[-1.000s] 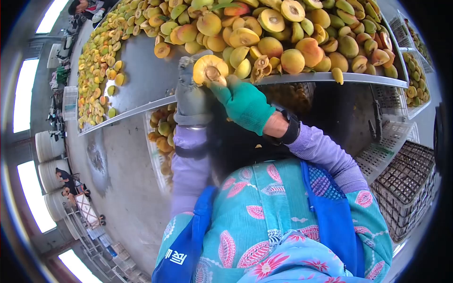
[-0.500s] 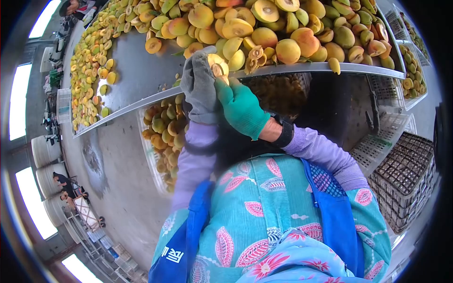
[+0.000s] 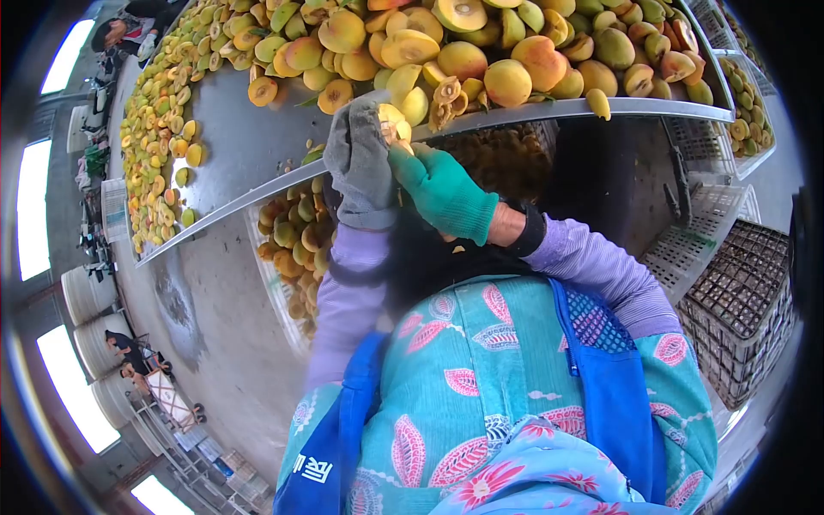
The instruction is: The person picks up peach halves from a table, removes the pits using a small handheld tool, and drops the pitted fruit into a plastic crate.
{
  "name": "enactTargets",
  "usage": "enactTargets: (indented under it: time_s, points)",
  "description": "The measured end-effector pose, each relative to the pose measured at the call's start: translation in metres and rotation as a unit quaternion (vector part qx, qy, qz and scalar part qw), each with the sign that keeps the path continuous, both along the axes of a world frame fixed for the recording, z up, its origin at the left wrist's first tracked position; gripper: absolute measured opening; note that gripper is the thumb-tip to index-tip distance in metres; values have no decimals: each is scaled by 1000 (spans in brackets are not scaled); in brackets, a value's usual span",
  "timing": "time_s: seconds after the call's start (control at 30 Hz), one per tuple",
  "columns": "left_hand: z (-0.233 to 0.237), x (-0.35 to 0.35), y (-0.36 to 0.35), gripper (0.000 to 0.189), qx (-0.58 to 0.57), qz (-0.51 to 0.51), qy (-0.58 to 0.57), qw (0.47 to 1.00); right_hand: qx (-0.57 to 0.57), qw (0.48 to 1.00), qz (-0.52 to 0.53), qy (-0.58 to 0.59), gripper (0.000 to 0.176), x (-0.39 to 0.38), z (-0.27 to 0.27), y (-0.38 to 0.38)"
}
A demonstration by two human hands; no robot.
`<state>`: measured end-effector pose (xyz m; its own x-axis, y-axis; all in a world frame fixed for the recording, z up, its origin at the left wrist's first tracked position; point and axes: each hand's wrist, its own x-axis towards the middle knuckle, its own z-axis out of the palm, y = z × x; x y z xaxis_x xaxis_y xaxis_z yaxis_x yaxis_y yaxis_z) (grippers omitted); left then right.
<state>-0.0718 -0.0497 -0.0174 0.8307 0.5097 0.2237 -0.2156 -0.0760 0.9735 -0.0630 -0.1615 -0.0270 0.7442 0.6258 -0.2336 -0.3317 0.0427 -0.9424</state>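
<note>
My left hand (image 3: 360, 159), in a grey glove, is closed around a cut piece of yellow peach (image 3: 394, 125) just at the metal table's front edge. Against that piece press the fingertips of my right hand (image 3: 451, 196), in a green glove with the fingers curled. Whatever the right fingers grip is hidden by the glove and the fruit. Small pale bits (image 3: 458, 249) show below the right hand. Beyond both hands lies a heap of whole and halved yellow peaches (image 3: 463, 60), some cut faces showing the pit cavity.
The metal table (image 3: 249, 112) has a raised rim, with more halves along its left side. Under it stands a crate of peaches (image 3: 296, 245). To the right are a white crate (image 3: 695, 245) and a dark crate (image 3: 738, 309). A person (image 3: 129, 352) is by a cart far left.
The view has shifted slightly, so the table sits a little higher and further left. Both hands stay together at the peach piece. Small bits now show below the right hand.
</note>
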Motion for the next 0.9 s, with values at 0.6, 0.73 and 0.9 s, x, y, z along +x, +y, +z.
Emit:
enactTargets:
  time_s: [0.6, 0.73, 0.9]
  points:
    - [6, 3, 19, 14, 281, -17, -25, 959, -35, 985, 145, 81, 49, 25, 18, -16]
    - [9, -7, 20, 19, 488, 16, -26, 872, -65, 972, 162, -156, 50, 43, 7, -20]
    - [1, 2, -1, 14, -36, 62, 14, 997, 21, 986, 85, 141, 47, 2, 26, -18]
